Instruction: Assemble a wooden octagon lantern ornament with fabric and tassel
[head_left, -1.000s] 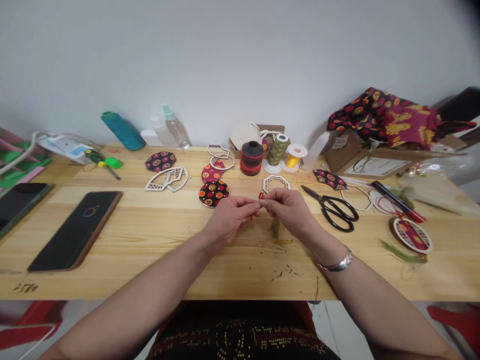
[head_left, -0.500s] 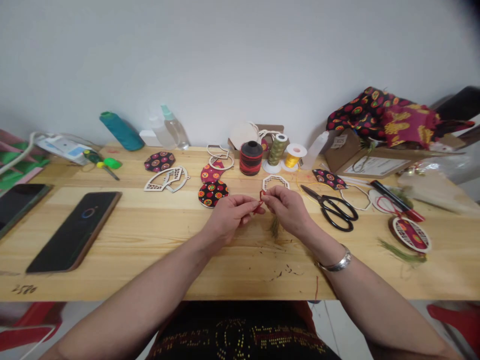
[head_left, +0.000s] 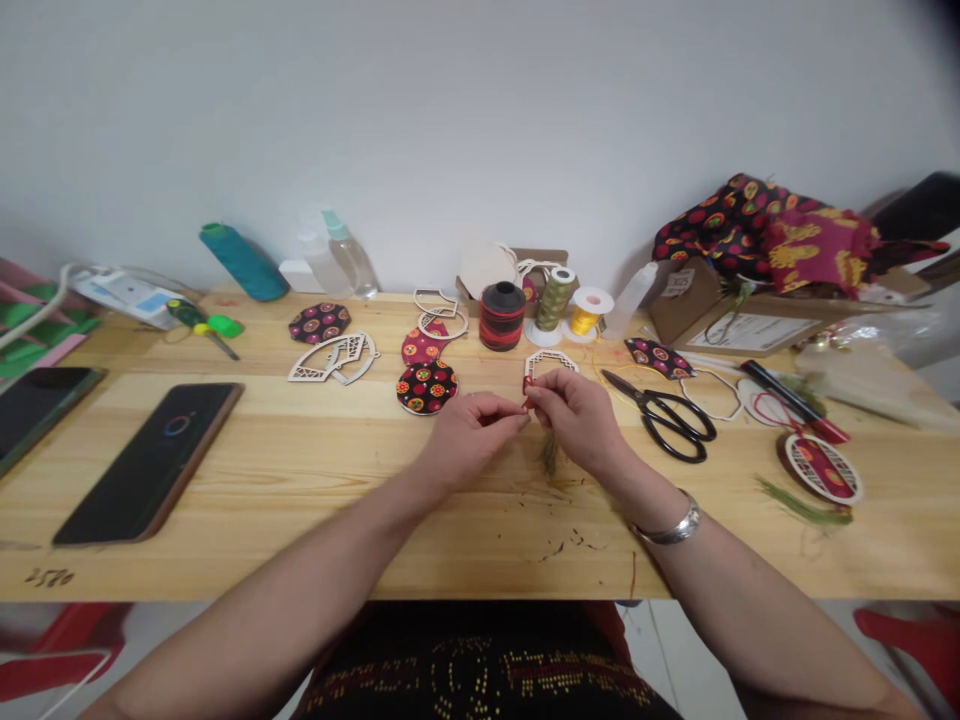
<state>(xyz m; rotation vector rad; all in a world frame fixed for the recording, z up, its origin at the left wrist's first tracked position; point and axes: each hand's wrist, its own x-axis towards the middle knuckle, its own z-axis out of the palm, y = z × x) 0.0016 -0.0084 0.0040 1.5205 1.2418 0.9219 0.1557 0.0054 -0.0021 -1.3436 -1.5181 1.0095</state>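
Between my two hands, above the middle of the wooden table, is a short red cord (head_left: 527, 392). My left hand (head_left: 474, 432) pinches its lower end between thumb and forefinger. My right hand (head_left: 571, 415) pinches the cord from the other side, fingertips almost touching those of the left. Just behind the fingers lies a pale octagonal lattice frame (head_left: 551, 360), partly covered by the right hand. Olive tassel threads (head_left: 550, 456) show below the right hand; what they hang from is hidden. A round patterned fabric piece (head_left: 426, 387) lies left of my left hand.
Black-handled scissors (head_left: 667, 415) lie right of my right hand. Spools of red-black thread (head_left: 502, 318), olive thread (head_left: 555, 300) and yellow thread (head_left: 587, 313) stand behind. A finished oval ornament (head_left: 821, 468) lies at right, a phone (head_left: 150, 465) at left.
My left hand has shifted slightly right and its fingers have closed in more tightly at the cord. The right hand has barely moved, and the red loop at its fingertips looks smaller.
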